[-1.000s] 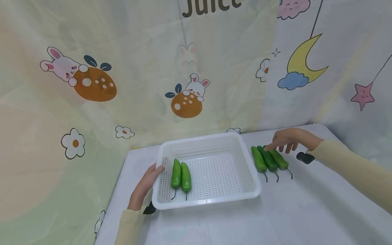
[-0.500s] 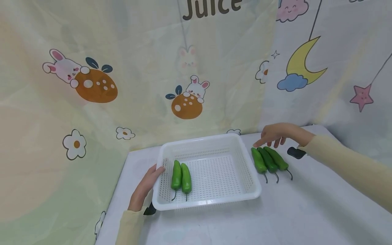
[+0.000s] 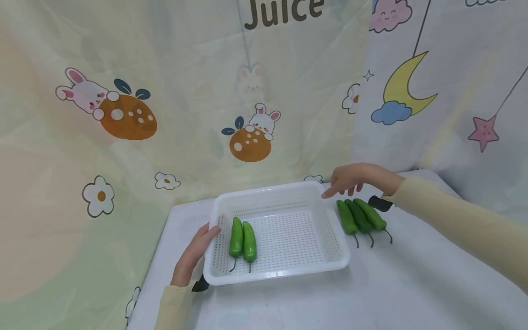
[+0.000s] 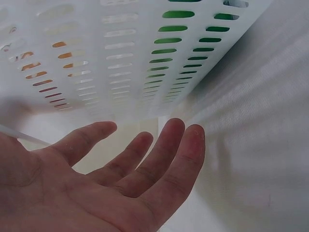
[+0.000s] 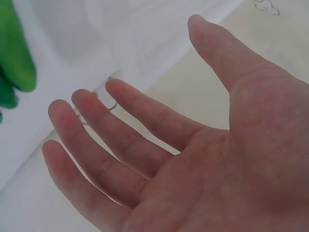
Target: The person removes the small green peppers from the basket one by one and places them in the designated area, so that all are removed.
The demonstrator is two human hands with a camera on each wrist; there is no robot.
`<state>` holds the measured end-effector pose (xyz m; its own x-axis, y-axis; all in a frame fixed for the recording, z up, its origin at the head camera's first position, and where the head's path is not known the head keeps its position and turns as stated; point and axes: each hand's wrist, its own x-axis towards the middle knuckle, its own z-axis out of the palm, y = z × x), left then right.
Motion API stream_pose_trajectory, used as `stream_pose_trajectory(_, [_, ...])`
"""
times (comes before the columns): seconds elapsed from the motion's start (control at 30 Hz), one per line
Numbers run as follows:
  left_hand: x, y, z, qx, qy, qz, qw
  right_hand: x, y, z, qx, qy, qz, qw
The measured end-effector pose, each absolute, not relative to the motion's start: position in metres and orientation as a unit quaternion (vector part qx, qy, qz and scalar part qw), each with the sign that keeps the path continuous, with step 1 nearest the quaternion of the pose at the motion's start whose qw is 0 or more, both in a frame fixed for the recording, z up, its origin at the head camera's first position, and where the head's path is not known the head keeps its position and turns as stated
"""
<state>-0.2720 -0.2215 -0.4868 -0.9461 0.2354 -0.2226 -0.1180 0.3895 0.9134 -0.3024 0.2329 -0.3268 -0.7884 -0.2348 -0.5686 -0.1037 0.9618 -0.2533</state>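
Left hand (image 3: 195,252), its fingers loosely extended, rests at nine o'clock of the white perforated plastic basket (image 3: 278,273). Inside, toward nine, lie two green chili peppers (image 3: 249,243). The basket's right wall separates them from three loose peppers (image 3: 359,217) at three o'clock. Right hand (image 3: 350,178), fingers apart, hovers at two. Behind hangs a rabbit-printed curtain (image 3: 297,133).

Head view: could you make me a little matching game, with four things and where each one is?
Things:
1. pepper pair
2. pepper trio
3. left hand
4. right hand

Places:
A. on the table, right of the basket
B. by the basket's far right corner, holding nothing
C. inside the basket
D. at the basket's left side

Pairs: 1-C, 2-A, 3-D, 4-B
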Motion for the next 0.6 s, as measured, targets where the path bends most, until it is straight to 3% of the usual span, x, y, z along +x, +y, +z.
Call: stream_pose_trajectory(0.6, [-0.27,-0.22,-0.485,0.04,0.821,0.547,0.161,-0.3,0.179,-0.328,-0.148,0.938,-0.135,0.284])
